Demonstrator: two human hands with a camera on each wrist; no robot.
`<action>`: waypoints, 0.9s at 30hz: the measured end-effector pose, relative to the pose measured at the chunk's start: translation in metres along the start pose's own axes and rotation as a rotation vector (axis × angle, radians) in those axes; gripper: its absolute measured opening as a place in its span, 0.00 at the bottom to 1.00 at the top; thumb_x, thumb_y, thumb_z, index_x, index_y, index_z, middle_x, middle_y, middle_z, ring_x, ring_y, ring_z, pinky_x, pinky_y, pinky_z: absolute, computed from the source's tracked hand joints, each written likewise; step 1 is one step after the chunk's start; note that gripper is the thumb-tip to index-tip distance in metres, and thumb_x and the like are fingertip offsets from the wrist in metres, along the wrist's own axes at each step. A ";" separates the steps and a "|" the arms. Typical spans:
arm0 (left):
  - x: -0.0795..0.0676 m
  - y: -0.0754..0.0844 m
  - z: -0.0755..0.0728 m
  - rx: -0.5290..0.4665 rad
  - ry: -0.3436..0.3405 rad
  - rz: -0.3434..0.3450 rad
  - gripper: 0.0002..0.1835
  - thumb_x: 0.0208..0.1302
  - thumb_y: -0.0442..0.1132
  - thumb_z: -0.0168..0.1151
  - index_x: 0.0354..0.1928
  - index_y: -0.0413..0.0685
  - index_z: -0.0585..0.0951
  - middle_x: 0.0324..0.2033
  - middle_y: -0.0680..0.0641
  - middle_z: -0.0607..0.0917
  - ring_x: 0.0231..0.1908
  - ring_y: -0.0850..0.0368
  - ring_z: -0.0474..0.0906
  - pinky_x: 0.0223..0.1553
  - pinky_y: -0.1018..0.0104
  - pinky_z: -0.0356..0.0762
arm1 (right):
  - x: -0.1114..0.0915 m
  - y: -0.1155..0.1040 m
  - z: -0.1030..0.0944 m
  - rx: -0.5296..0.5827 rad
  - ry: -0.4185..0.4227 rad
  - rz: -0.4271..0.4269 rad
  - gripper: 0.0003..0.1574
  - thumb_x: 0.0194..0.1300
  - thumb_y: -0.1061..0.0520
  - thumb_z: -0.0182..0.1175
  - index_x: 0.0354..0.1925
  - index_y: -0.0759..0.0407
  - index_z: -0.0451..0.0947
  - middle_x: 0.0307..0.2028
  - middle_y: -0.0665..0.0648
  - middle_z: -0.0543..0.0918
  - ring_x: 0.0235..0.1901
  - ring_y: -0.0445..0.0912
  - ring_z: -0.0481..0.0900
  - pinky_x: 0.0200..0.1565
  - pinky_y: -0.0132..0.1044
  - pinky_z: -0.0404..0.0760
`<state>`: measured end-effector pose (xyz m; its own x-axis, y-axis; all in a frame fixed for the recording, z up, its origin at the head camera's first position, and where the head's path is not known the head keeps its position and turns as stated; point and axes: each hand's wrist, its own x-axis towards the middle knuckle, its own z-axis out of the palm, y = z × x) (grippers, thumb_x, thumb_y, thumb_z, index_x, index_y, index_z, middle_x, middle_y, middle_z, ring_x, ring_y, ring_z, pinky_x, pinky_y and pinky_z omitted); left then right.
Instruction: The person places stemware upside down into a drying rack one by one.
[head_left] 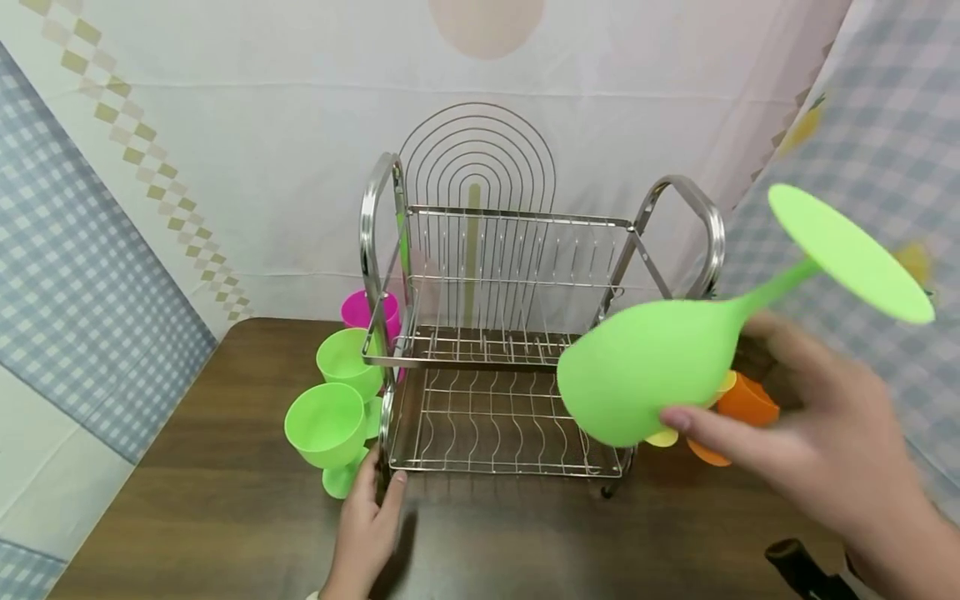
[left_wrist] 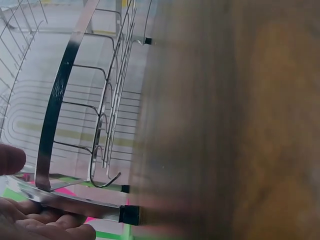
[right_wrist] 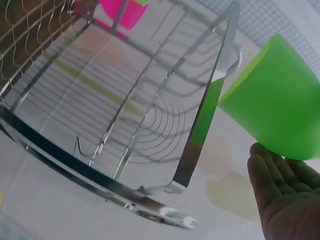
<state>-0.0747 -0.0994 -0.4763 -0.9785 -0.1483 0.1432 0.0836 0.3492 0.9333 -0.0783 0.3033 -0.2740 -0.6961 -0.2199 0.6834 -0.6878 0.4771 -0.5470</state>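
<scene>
My right hand (head_left: 832,417) holds a light green plastic goblet (head_left: 652,367) in the air before the right side of a two-tier metal dish rack (head_left: 450,362). The goblet is tilted, its bowl pointing down to the left and its round foot up to the right. In the right wrist view the fingers (right_wrist: 285,175) lie against the green bowl (right_wrist: 287,105). Low on the rack's left front leg, my left hand (head_left: 363,529) grips the metal; the left wrist view shows thumb and fingers on either side of that leg (left_wrist: 85,204).
Two green goblets (head_left: 325,425) and a magenta cup (head_left: 360,310) stand along the rack's left side. Orange (head_left: 746,404) and yellow cups, partly hidden, are at its right. The brown table (head_left: 202,500) meets patterned cloth at the back and sides.
</scene>
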 end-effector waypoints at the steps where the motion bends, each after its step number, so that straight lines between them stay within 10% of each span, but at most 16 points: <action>1: 0.001 0.000 0.000 0.002 0.008 0.000 0.29 0.75 0.38 0.56 0.74 0.39 0.63 0.66 0.32 0.73 0.64 0.33 0.70 0.67 0.37 0.65 | 0.016 -0.026 0.007 -0.053 0.006 0.015 0.56 0.23 0.77 0.82 0.58 0.72 0.76 0.47 0.65 0.85 0.45 0.51 0.86 0.52 0.35 0.84; 5: 0.005 -0.003 0.002 0.003 0.040 0.001 0.23 0.76 0.35 0.53 0.69 0.37 0.69 0.61 0.32 0.78 0.61 0.34 0.74 0.64 0.38 0.71 | 0.061 -0.083 0.021 -0.153 0.021 0.110 0.43 0.38 0.76 0.79 0.56 0.68 0.77 0.45 0.53 0.86 0.41 0.36 0.86 0.46 0.24 0.83; 13: 0.011 -0.004 0.004 -0.002 0.076 -0.027 0.15 0.76 0.33 0.52 0.60 0.37 0.76 0.55 0.36 0.83 0.56 0.40 0.79 0.57 0.43 0.79 | 0.114 -0.065 0.029 -0.290 -0.078 0.390 0.44 0.54 0.42 0.77 0.62 0.58 0.75 0.54 0.59 0.83 0.47 0.42 0.85 0.37 0.18 0.82; 20: 0.011 -0.005 0.004 -0.030 0.102 -0.012 0.11 0.74 0.31 0.54 0.55 0.36 0.78 0.52 0.39 0.85 0.57 0.43 0.80 0.59 0.55 0.79 | 0.146 -0.048 0.046 -0.428 -0.152 0.412 0.53 0.55 0.31 0.71 0.64 0.63 0.72 0.58 0.60 0.78 0.57 0.58 0.79 0.54 0.58 0.81; 27: 0.012 -0.005 0.001 -0.049 0.085 -0.001 0.11 0.74 0.32 0.55 0.54 0.37 0.78 0.51 0.40 0.85 0.55 0.43 0.81 0.59 0.53 0.79 | 0.161 -0.032 0.063 -0.490 -0.224 0.497 0.53 0.58 0.34 0.70 0.66 0.67 0.68 0.58 0.68 0.80 0.56 0.61 0.78 0.55 0.57 0.80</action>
<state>-0.0873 -0.1017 -0.4798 -0.9594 -0.2270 0.1677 0.0937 0.3041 0.9480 -0.1814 0.1992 -0.1763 -0.9635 -0.0223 0.2667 -0.1453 0.8802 -0.4517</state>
